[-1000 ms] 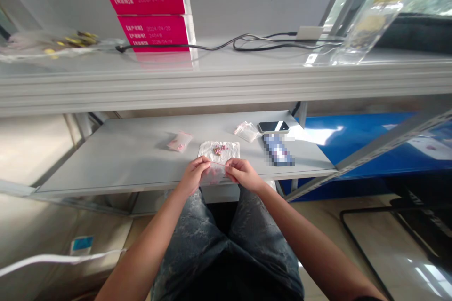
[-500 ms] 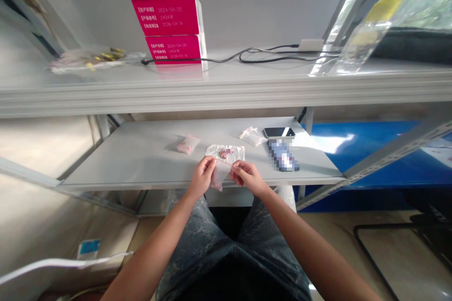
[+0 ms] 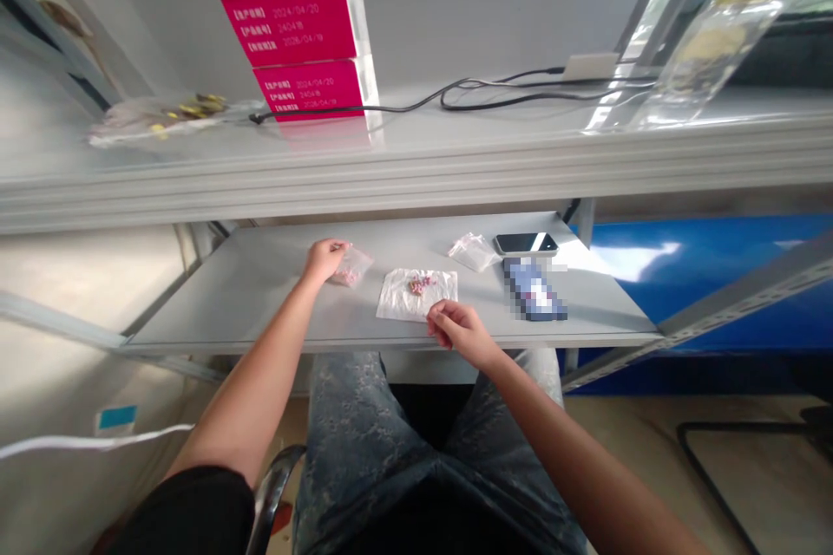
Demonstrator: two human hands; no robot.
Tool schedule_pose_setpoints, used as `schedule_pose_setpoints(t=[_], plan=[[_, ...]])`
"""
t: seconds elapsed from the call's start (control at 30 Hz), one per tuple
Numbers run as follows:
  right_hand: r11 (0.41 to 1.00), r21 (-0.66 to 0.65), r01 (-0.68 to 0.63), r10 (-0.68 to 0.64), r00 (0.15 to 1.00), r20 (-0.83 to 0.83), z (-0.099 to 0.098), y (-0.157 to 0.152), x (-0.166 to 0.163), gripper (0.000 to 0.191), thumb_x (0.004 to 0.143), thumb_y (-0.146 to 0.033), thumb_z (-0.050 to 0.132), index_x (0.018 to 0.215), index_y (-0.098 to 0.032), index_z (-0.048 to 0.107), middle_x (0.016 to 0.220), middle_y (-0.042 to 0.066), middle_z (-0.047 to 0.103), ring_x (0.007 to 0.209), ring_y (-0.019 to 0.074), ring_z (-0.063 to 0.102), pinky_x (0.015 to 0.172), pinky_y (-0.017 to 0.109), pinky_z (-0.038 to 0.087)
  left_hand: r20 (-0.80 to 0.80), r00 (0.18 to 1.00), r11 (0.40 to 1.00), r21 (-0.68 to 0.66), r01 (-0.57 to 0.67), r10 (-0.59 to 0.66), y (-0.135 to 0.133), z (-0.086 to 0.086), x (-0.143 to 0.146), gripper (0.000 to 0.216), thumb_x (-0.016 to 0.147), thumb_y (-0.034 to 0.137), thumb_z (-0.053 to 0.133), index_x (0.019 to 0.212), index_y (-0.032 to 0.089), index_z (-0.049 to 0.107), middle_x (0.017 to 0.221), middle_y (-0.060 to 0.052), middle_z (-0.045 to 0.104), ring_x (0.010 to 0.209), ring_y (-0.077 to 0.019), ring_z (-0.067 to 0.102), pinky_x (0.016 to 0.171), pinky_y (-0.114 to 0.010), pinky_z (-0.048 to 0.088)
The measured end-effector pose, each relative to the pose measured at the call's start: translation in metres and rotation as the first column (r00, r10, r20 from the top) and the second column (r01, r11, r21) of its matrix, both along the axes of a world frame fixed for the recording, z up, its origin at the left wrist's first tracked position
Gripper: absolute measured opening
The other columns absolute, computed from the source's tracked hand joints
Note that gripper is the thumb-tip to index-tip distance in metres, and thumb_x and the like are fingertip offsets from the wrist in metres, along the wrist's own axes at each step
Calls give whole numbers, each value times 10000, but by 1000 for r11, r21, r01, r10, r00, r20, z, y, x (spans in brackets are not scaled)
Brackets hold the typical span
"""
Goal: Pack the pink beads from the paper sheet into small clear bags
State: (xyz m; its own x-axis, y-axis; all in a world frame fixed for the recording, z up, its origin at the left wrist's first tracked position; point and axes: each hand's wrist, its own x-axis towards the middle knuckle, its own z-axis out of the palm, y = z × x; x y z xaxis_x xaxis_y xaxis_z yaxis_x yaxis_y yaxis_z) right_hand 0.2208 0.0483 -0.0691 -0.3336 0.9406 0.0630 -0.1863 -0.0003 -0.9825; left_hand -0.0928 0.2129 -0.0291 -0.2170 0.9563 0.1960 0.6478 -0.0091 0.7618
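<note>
On the lower shelf, my left hand (image 3: 326,260) pinches at the upper left of a small clear zip bag (image 3: 352,269) with pinkish bits inside. Whether one bag or two lie there, I cannot tell. My right hand (image 3: 455,328) is closed at the shelf's front edge, thumb against fingers, with nothing visible in it. It hovers over the lower right corner of a crinkled white sheet (image 3: 394,299). A little heap of pink and gold beads or charms (image 3: 418,285) sits on that sheet.
Flat clear bags (image 3: 473,251) lie to the right, beside a phone (image 3: 526,244) and a blurred blue item (image 3: 534,290). The upper shelf's edge (image 3: 403,173) overhangs, carrying red boxes (image 3: 305,22), a black cable (image 3: 416,108) and a plastic bottle (image 3: 706,61).
My left hand has moved left and away from me with the small bag, to where another bag lay. My right hand has let go of the bag and stays near the sheet.
</note>
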Motion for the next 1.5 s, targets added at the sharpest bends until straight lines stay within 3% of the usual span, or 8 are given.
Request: schedule_pose_setpoints(t=[0.23, 0.47, 0.73, 0.9, 1.0, 1.07, 1.2, 1.5], plan=[[998, -59, -15, 12, 999, -51, 0, 3, 2, 364, 882, -553, 653, 851, -197, 586, 703, -6, 631, 467, 84, 462, 426, 217, 346, -405, 912, 998, 44, -48, 61, 5, -10, -2, 272, 761, 369, 758, 973, 203, 724, 900, -86, 741, 824, -233, 653, 746, -306, 458], [997, -76, -5, 0, 998, -62, -1, 4, 4, 324, 889, -510, 649, 853, -195, 585, 704, -10, 629, 470, 81, 467, 423, 211, 346, -389, 876, 949, 16, 314, -283, -7, -11, 4, 76, 815, 245, 632, 802, 199, 691, 877, -71, 722, 781, -200, 643, 745, -287, 461], [995, -94, 14, -18, 999, -41, 2, 3, 0, 338, 869, -529, 659, 840, -202, 578, 711, -10, 630, 466, 85, 468, 420, 217, 345, -463, 849, 947, 59, 317, -255, -20, -18, 12, 130, 846, 223, 579, 845, 196, 706, 901, -94, 699, 846, -226, 633, 824, -315, 486], [999, 22, 43, -46, 978, 203, 23, 35, 15, 309, 912, -472, 584, 788, -190, 609, 703, 5, 638, 471, 94, 469, 446, 228, 349, -433, 889, 906, 300, 298, -149, -64, -9, 26, 125, 876, 239, 567, 852, 211, 686, 989, -103, 700, 965, -264, 631, 919, -357, 463], [936, 298, 188, -320, 809, 493, 39, 74, 40, 237, 926, -364, 555, 813, -185, 660, 736, 26, 682, 576, 130, 571, 567, 244, 418, -267, 937, 890, 337, 309, -224, -104, -15, 42, 137, 910, 284, 549, 889, 222, 669, 918, -68, 699, 870, -224, 647, 850, -306, 473], [867, 456, 201, -486, 544, 684, 44, 101, 55, 188, 905, -287, 572, 805, -180, 690, 786, 54, 717, 696, 171, 630, 650, 257, 425, -174, 939, 903, 271, 334, -295, -128, -22, 53, 159, 927, 331, 541, 886, 234, 660, 797, -25, 686, 724, -186, 627, 733, -267, 458], [883, 451, 129, -468, 196, 862, 42, 139, 62, 203, 912, -228, 554, 920, -178, 751, 924, 101, 768, 857, 217, 687, 724, 259, 421, -155, 932, 924, 150, 351, -329, -155, -38, 67, 392, 948, 434, 519, 623, 216, 500, 516, 43, 454, 487, -123, 437, 564, -250, 322], [927, 287, 243, -314, 80, 946, 35, 182, 40, 417, 894, -422, 608, 987, -52, 775, 1012, 255, 752, 931, 311, 709, 715, 296, 449, -257, 890, 911, 71, 407, -377, -162, -46, 71, 445, 971, 472, 470, 606, 220, 434, 517, 21, 473, 501, -150, 507, 578, -275, 295]])
